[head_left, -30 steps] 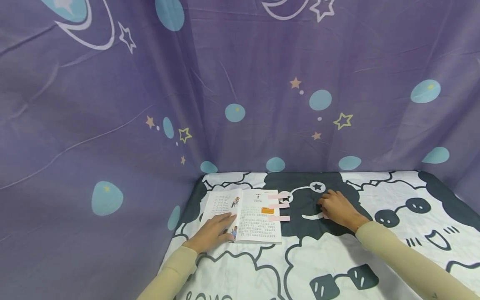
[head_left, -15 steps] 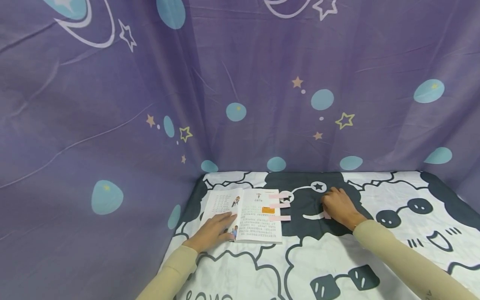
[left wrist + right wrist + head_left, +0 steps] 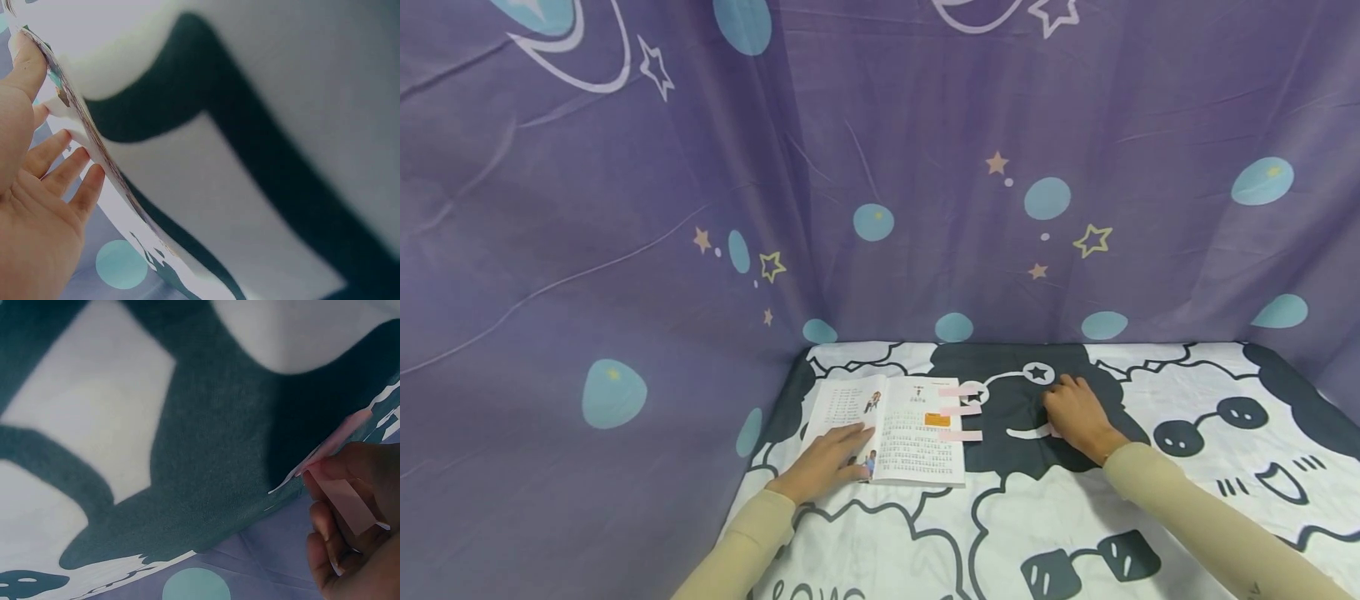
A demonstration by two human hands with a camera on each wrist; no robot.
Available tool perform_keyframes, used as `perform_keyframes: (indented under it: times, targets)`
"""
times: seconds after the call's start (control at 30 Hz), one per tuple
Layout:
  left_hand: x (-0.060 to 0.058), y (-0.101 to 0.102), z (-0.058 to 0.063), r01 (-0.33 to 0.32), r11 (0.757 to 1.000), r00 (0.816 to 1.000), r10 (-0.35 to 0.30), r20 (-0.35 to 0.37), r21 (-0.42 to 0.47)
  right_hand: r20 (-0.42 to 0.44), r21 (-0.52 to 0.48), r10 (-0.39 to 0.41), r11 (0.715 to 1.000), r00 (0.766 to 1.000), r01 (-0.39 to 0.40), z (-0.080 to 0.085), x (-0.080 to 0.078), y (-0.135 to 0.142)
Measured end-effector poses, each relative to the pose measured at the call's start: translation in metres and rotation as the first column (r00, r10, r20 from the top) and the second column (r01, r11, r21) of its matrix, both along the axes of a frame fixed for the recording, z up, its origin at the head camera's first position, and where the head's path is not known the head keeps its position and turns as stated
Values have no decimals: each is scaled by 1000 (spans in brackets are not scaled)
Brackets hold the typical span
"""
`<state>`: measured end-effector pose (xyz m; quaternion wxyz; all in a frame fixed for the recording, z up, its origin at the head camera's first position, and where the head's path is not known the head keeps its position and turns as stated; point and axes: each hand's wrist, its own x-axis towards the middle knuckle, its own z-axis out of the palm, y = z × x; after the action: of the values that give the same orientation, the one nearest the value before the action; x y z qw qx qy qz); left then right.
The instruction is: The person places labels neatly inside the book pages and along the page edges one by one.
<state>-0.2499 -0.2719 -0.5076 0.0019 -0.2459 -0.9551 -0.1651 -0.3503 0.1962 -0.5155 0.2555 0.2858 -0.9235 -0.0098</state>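
Observation:
An open book lies on the printed cloth, with text and small coloured pictures on its pages. My left hand rests on its left page, fingers extended; in the left wrist view the fingers reach along the book's edge. Several pink sticky tabs stick out past the right page's edge, and an orange label sits on that page. To the right of the book, my right hand is low over the cloth's dark patch. In the right wrist view its thumb and fingertips pinch a pink sticky tab.
More pink paper lies on the cloth just beyond the right fingertips. The black-and-white cartoon cloth covers the surface. A purple curtain with stars and moons hangs behind and along the left side.
My right hand has shifted slightly to the right and turned a little; a bit of pink showed under it half a second ago. The left hand and book stay put.

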Motion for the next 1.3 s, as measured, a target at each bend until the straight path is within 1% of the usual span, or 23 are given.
perform_keyframes:
  times: [0.13, 0.23, 0.37, 0.6, 0.8, 0.97, 1.1, 1.3]
  targets:
    - [1, 1, 0, -19, 1000, 1000, 19, 15, 5, -2, 29, -13, 1000, 1000, 13, 1, -1, 0]
    - [2, 2, 1, -25, 1000, 999, 25, 21, 10, -2, 24, -11, 1000, 1000, 11, 1, -3, 1]
    - [2, 2, 1, -24, 1000, 1000, 23, 20, 11, 2, 0, -4, 1000, 1000, 4, 1, -4, 3]
    - [2, 2, 3, -19, 1000, 999, 18, 26, 5, 23, -71, 8, 997, 1000, -6, 1, -3, 5]
    - [2, 3, 5, -11, 1000, 1000, 11, 24, 6, -19, -95, 23, 995, 1000, -25, -3, -1, 4]
    - [4, 4, 5, -8, 1000, 999, 8, 32, 18, -31, -77, 13, 997, 999, -15, -3, -1, 3]
    - [4, 4, 6, 2, 1000, 1000, -3, 31, 28, -17, -66, -6, 998, 1000, 5, 0, -2, 3]
    - [2, 1, 5, 7, 1000, 1000, -8, 17, 9, 31, -90, -9, 996, 999, 11, 2, -6, 5]
